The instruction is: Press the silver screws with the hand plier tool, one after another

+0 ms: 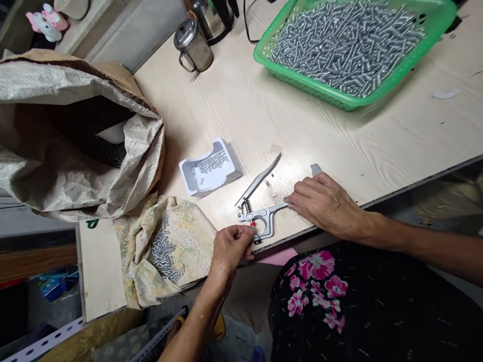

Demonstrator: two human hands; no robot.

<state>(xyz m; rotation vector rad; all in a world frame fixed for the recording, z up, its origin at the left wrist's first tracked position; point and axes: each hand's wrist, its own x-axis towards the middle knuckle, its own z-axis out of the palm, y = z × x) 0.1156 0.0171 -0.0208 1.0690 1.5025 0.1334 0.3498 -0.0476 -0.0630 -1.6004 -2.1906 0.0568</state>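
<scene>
In the head view, the person's black garment with pink flowers lies nearest. Just beyond, at the near edge of the surface, are grey hand pliers, their two handles spread apart. The left hand is pinched nearly closed beside the red part of their head; whether a small piece sits between its fingertips, I cannot tell. The right hand is loosely curled, fingers touching the end of the near handle; how firmly it grips is unclear.

The pliers look like stiff metal, fairly light, smooth enough to slip a little; the handles seem the best hold, clear of the spring.

To the left, metal pieces lie on a patterned cloth; farther off, more fill a white box and, far right, a green basket.
</scene>
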